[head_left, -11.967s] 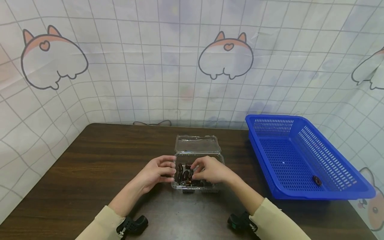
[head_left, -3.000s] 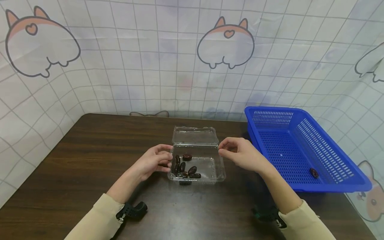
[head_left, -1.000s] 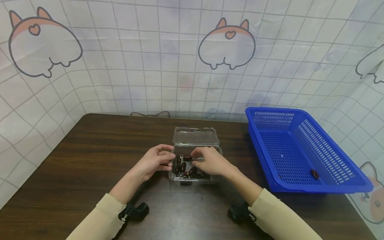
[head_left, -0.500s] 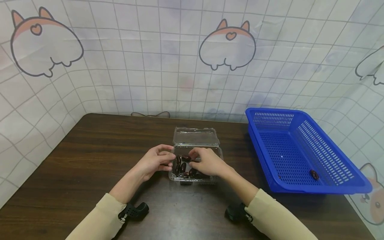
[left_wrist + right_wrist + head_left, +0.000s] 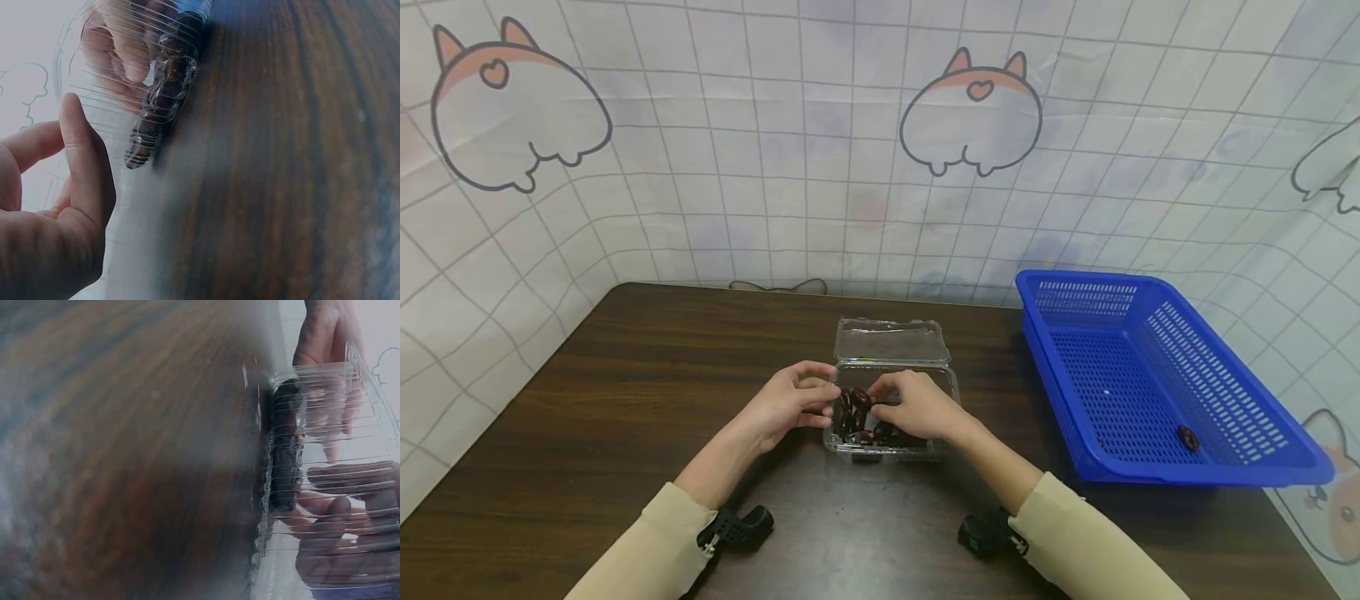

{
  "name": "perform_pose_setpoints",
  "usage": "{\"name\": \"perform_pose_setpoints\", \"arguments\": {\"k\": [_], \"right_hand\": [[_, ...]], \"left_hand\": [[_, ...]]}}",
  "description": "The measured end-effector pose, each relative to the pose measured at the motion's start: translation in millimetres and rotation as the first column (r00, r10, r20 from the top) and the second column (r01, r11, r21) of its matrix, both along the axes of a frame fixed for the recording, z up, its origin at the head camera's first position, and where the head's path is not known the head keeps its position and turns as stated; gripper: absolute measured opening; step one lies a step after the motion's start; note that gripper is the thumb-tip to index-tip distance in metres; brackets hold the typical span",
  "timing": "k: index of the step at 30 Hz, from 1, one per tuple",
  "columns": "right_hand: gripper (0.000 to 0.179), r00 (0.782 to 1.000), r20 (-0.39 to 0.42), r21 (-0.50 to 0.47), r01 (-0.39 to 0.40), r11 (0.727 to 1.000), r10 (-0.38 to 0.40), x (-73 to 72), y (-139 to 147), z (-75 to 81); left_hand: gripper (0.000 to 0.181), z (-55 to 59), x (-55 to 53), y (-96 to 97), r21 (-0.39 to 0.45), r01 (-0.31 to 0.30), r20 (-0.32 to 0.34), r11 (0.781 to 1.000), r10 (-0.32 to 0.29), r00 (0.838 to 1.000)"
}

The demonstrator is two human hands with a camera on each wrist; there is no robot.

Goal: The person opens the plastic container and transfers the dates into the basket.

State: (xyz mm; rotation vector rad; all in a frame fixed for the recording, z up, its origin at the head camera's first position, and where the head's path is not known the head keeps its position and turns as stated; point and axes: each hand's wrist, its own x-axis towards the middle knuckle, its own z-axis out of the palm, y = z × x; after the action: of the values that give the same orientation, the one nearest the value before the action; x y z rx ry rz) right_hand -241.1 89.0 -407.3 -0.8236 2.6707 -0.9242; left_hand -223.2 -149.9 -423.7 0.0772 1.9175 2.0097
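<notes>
A clear plastic clamshell box (image 5: pixel 895 451) stands on the table with its lid (image 5: pixel 891 342) raised at the back. Several shiny dark-brown dates (image 5: pixel 847 414) lie along its left and front sides. My left hand (image 5: pixel 786 406) rests its nearly straight fingers against the box's left wall. Inside the box, my right hand (image 5: pixel 917 408) has thumb and index finger at the right end of one date (image 5: pixel 861 398), seemingly pinching it. In the right wrist view the clear ribbed wall (image 5: pixel 350 437) blurs those fingers, so the contact is partly hidden.
To the right sits a blue perforated basket (image 5: pixel 1060 392) with one date (image 5: pixel 1187 437) near its front right. A tiny dark spot shows at its near-left edge. The dark wooden table (image 5: pixel 685 392) meets a patterned white curtain (image 5: pixel 775 208) behind.
Since one second ago, my right hand has moved slightly left, and the date at its fingertips has shifted left and turned from sideways to lengthwise. My left hand has stayed at the box wall.
</notes>
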Motion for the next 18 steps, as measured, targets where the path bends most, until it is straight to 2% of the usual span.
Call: {"name": "perform_pose_setpoints", "arguments": {"k": [3,11,18], "right_hand": [[0.021,1.000,0.007,-0.008,0.000,1.000,0.000,-0.8,0.1,-0.4],[0.022,0.986,0.163,-0.108,0.054,0.993,-0.035,-4.7,-0.1,-3.9],[0.025,0.986,0.165,-0.144,0.036,0.989,-0.012,-4.5,-3.0,-3.1]], "left_hand": [[0.048,0.2,-0.1,0.6,0.004,0.001,0.004,1.000,-0.001,1.000],[0.049,-0.8,-0.8,1.6,0.000,0.005,-0.002,1.000,-0.005,1.000],[0.049,-2.5,-0.1,0.9,-0.001,0.005,-0.006,1.000,-0.005,1.000]]}}
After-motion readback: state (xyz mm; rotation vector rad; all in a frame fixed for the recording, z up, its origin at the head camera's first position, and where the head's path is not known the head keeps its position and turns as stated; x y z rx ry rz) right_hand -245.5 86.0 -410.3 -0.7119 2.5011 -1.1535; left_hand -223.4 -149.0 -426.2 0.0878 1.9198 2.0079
